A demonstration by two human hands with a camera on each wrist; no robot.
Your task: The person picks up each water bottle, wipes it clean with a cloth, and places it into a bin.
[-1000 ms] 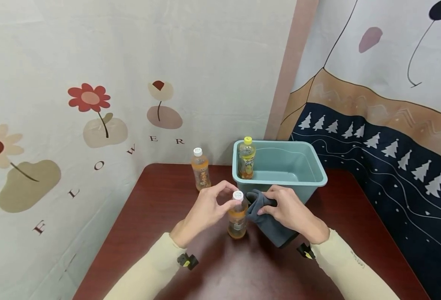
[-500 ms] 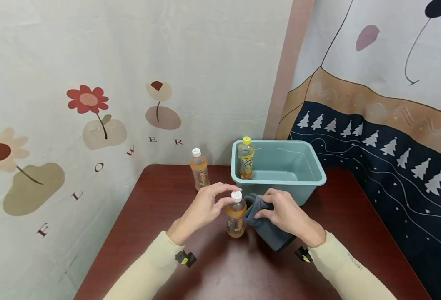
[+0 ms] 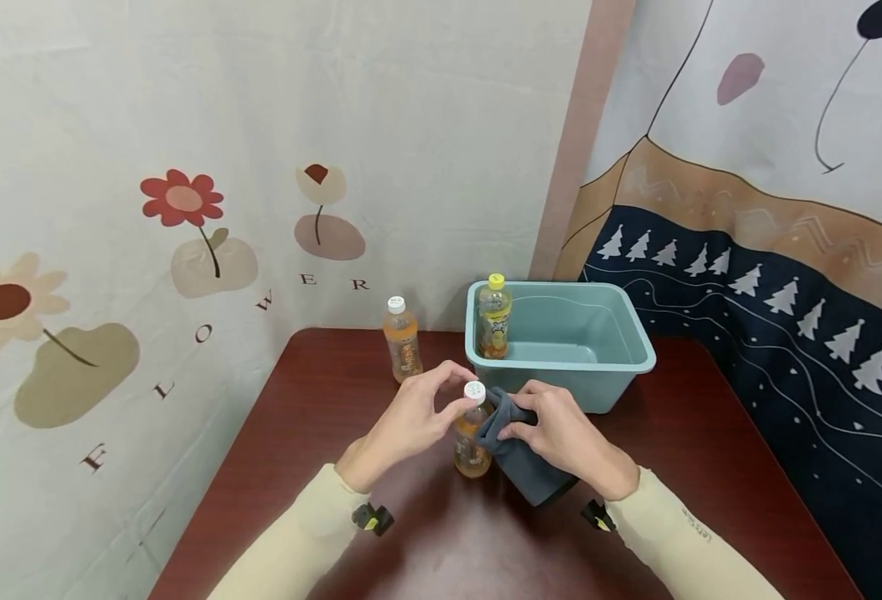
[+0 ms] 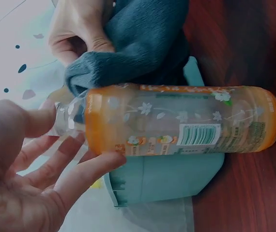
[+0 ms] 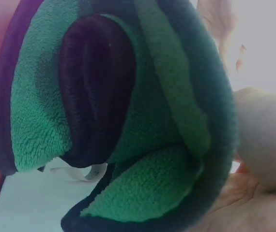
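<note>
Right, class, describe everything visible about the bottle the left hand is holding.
The bottle looks like clear plastic, with a white cap and a label carrying orange bands, white flowers and a barcode. It is upright, seemingly standing on the table, in front of the tub. The left hand grips it at the top, and the cloth appears to touch its upper side.

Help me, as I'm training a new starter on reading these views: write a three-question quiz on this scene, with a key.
1. The right hand holds: (a) a spoon, (b) a dark cloth, (c) a brush.
2. True or false: the yellow-capped bottle stands inside the tub.
3. How many bottles show in the head view?

Key: 1. b. 2. True. 3. Three: the yellow-capped bottle and two with white caps, the near bottle and the far bottle.
</note>
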